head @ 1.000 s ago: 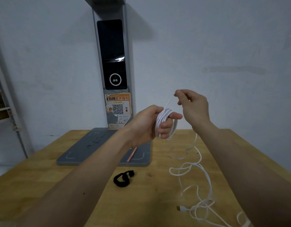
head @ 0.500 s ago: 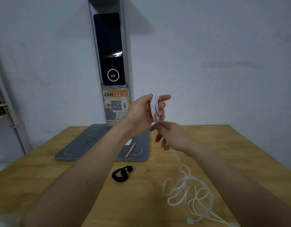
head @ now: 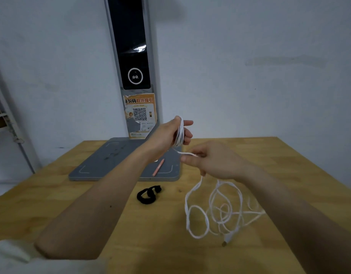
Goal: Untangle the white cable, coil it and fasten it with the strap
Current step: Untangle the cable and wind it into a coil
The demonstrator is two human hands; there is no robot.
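My left hand (head: 170, 133) is raised above the table with several turns of the white cable (head: 180, 133) wound around its fingers. Just below and to the right, my right hand (head: 212, 161) pinches the strand that leads from the coil. The rest of the cable hangs from that hand and lies in loose loops (head: 216, 212) on the wooden table (head: 71, 204), its plug end (head: 227, 239) near the front. The black strap (head: 148, 194) lies curled on the table, left of the loops.
A grey flat base (head: 103, 163) with a tall grey post and dark screen (head: 131, 46) stands at the back of the table. A thin orange pen (head: 158, 167) lies on the base. A white wall is behind.
My right hand came down from beside the coil and moved right, drawing the strand with it. My left hand stayed raised with the coil. The loose loops shifted on the table.
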